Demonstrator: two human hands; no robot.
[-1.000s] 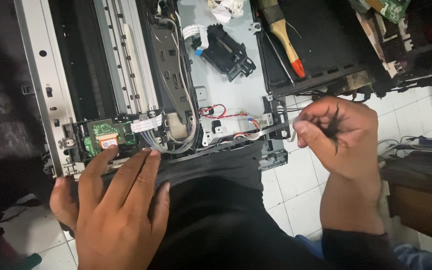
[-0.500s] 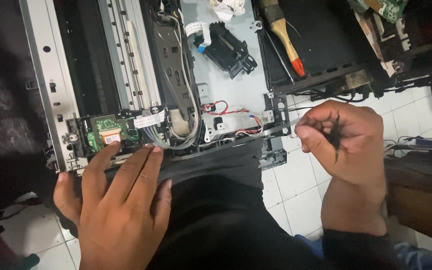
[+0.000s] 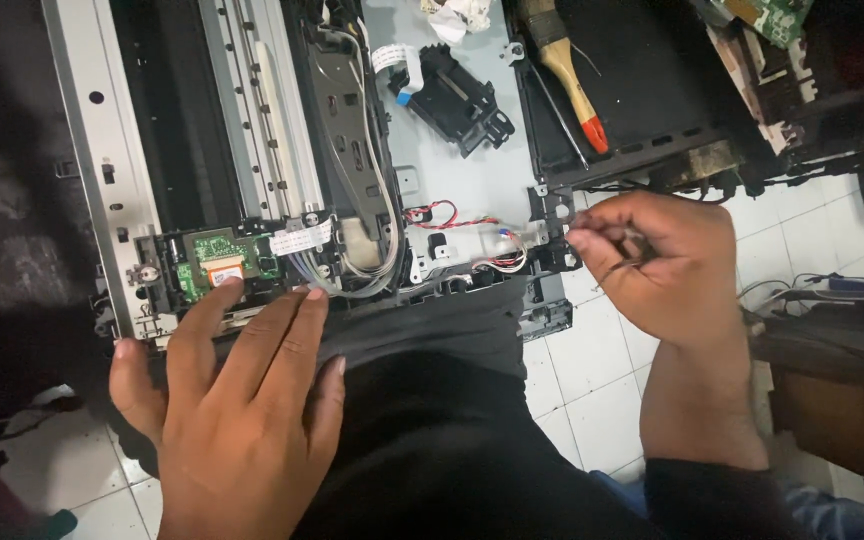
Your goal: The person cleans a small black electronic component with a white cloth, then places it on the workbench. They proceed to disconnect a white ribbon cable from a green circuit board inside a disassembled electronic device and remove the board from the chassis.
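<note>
Head view: my left hand (image 3: 242, 410) lies flat, fingers spread, on the metal printer frame (image 3: 102, 190); my right hand (image 3: 652, 265) pinches thin dark wires (image 3: 620, 268) together.

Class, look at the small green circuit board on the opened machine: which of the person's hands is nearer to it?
Left. The left hand lies flat just below the green circuit board, its fingertips at the board's edge. The right hand is far off to its right, by the black bracket.
</note>
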